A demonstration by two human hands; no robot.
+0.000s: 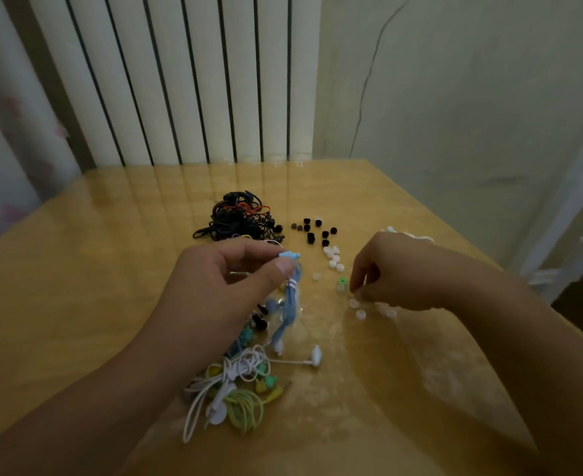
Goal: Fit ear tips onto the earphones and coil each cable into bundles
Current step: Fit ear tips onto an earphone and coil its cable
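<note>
At the middle of the table [111, 304], the left hand [221, 280] is pinching a blue earphone [288, 297], its bundled cable hanging, while the right hand [393, 269] is curling fingertips onto clear ear tips [357, 305] toward the right edge.

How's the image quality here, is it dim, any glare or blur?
Head view: dim overall; the radiator is mirrored as pale streaks on the glossy table; wide-angle bending at the edges; the small white ear tips are soft, and the right hand fingertips slightly blurred.
</note>
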